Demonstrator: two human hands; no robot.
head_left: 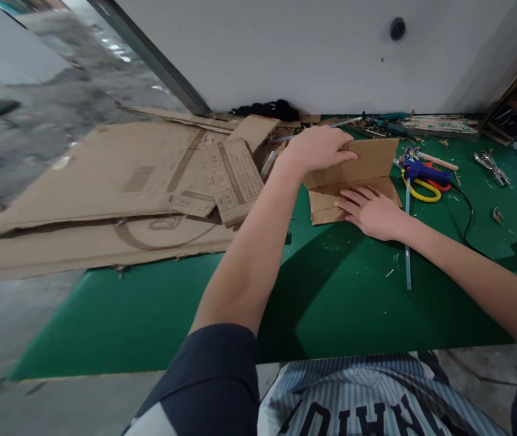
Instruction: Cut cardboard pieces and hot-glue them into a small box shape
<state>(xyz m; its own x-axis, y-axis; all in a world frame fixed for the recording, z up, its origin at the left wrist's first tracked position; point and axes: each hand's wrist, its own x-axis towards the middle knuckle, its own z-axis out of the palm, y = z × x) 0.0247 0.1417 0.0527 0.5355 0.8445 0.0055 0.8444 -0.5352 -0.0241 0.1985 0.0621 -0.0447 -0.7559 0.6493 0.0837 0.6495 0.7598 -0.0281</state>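
On the green table lies a folded piece of cardboard (pixel 376 158), one panel standing up at the back and the other flat. My left hand (pixel 319 148) grips the top edge of the upright panel near its left end, fingers bent over it. With fingers stretched out, my right hand (pixel 370 212) rests on the flat panel and presses it against the table. Just right of the cardboard is a blue hot glue gun (pixel 427 172), a clear glue stick (pixel 408 260) sticking out toward me. Scissors with yellow and red handles (pixel 424 192) lie partly under the glue gun.
Large flattened cardboard sheets (pixel 140 163) and smaller cut pieces cover the table's left side, overhanging its edge. Pliers (pixel 490 166) lie at the right. Wooden sticks (pixel 440 125) and scraps line the white wall (pixel 313 54). A black cord (pixel 470 212) runs from the glue gun.
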